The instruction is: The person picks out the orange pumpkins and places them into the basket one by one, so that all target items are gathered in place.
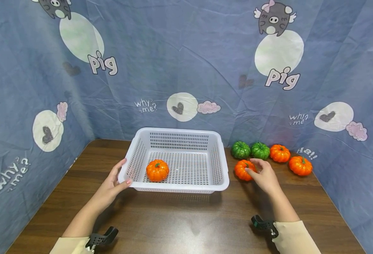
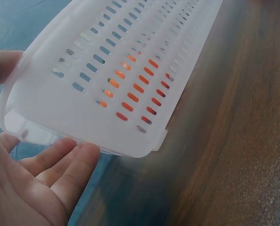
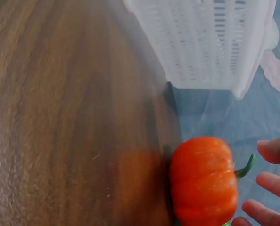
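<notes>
My left hand (image 1: 108, 188) grips the front left corner of a white plastic basket (image 1: 177, 186). In the left wrist view the thumb is at the rim, and the other fingers touch the end of the basket (image 2: 41, 101). An orange toy pumpkin (image 1: 157, 171) sits inside at the left, partly visible through the slots. To the basket's right, my right hand (image 1: 265, 176) hovers around another orange pumpkin (image 1: 241, 171), thumb and fingers spread. The right wrist view has these fingertips near the green stem, apart from the pumpkin (image 3: 203, 181).
Behind the right hand, two green pumpkins (image 1: 240, 150) and two more orange pumpkins (image 1: 280, 153) stand along the back right edge of the brown wooden table (image 1: 180, 222). A blue printed cloth (image 1: 186, 63) hangs behind and at both sides.
</notes>
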Demonstrator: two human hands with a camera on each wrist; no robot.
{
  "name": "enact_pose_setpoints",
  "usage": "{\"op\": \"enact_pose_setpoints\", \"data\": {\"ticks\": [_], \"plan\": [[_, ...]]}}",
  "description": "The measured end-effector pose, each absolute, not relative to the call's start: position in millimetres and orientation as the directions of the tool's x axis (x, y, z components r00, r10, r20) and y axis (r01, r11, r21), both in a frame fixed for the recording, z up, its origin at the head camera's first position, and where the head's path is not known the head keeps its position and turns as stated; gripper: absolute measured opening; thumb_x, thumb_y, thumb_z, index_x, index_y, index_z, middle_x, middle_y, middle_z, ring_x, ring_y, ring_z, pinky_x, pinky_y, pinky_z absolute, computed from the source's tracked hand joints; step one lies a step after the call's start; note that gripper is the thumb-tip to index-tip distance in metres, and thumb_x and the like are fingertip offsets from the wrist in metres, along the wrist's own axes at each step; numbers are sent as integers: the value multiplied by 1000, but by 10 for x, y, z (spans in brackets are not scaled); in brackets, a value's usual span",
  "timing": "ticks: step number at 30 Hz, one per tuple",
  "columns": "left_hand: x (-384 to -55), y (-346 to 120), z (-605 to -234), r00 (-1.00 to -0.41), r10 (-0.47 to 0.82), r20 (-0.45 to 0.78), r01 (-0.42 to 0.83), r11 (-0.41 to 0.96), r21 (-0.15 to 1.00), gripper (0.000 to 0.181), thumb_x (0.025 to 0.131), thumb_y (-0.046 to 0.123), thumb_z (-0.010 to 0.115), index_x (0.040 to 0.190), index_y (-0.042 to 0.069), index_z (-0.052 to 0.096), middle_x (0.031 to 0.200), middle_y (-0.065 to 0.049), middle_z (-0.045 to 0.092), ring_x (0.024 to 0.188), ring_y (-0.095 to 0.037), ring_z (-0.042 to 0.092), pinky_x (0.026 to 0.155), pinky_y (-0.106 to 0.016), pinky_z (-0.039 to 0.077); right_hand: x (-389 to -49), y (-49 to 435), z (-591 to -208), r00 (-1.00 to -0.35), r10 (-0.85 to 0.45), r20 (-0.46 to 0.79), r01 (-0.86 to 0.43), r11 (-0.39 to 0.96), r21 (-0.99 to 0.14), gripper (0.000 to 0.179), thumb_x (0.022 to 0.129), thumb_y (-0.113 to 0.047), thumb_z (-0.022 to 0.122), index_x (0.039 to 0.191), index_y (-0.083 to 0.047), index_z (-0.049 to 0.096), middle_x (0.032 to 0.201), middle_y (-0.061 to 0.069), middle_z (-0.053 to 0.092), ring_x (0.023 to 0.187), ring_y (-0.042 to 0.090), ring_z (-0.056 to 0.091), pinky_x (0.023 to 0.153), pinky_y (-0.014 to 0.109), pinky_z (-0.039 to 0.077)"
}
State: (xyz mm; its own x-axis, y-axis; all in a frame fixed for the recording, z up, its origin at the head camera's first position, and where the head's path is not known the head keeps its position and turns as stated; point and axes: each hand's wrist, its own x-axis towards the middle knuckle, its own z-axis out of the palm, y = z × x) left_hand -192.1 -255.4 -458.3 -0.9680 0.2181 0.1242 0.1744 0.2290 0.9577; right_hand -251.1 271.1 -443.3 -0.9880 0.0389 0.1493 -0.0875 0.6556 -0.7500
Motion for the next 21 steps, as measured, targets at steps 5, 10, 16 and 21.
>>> {"op": "enact_pose_setpoints", "data": {"ticks": [5,10,16,21], "plan": [[-1917,-2555,-4579,-969,216,116,167,234,958,81,99,10,59,161,15,6,154,-30,26,128,-36,46,91,-14,44,-2539,2728,-4492,-992,39,117,-63,660,-748,54,92,-19,73,136,6,53,136,30,47,126,45,46,106,55,38],[-1925,-2557,-4580,-971,212,110,161,240,957,82,99,11,60,161,16,7,155,-30,26,127,-37,46,91,-15,44,-2567,2748,-4549,-995,49,89,-34,662,-749,59,92,-22,73,139,4,50,137,30,46,126,44,45,106,55,37],[-1921,-2552,-4571,-974,204,104,153,247,957,82,99,12,60,161,16,7,154,-30,27,127,-38,46,90,-15,44,-2593,2766,-4602,-995,60,77,-20,647,-762,62,90,-22,74,140,4,48,138,31,46,125,45,47,106,56,37],[-1917,-2548,-4568,-973,203,106,155,240,958,82,98,11,61,161,15,7,154,-30,26,128,-41,44,90,-14,44,-2617,2778,-4634,-997,54,58,-11,629,-777,65,91,-22,74,143,5,44,141,32,46,126,46,47,106,56,36]]}}
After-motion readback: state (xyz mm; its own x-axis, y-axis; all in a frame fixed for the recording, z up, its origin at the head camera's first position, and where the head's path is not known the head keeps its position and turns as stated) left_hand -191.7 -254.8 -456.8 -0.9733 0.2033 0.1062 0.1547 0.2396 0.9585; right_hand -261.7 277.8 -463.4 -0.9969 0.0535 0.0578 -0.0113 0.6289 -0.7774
